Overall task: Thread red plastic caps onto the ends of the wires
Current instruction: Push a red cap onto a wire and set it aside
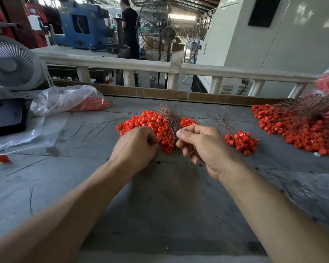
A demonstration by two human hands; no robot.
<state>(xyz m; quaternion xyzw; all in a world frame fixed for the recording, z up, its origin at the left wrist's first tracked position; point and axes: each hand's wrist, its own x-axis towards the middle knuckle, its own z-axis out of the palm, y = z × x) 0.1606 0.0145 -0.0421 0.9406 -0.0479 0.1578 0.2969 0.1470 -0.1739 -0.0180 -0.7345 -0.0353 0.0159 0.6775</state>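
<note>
Both hands meet over the middle of the grey surface (46,186). The right hand (203,147) has its grip clamped on a bundle of thin wires (169,118) that fans upward, thumb and forefinger pinched together near the bundle's base. The left hand (135,147) is curled, its fingertips hidden; whether they hold a cap cannot be told. A heap of red caps (150,124) lies just behind the hands. A smaller capped-wire cluster (241,141) sits to the right, a large pile (296,130) farther right, and a plastic bag (68,99) of caps at left.
</note>
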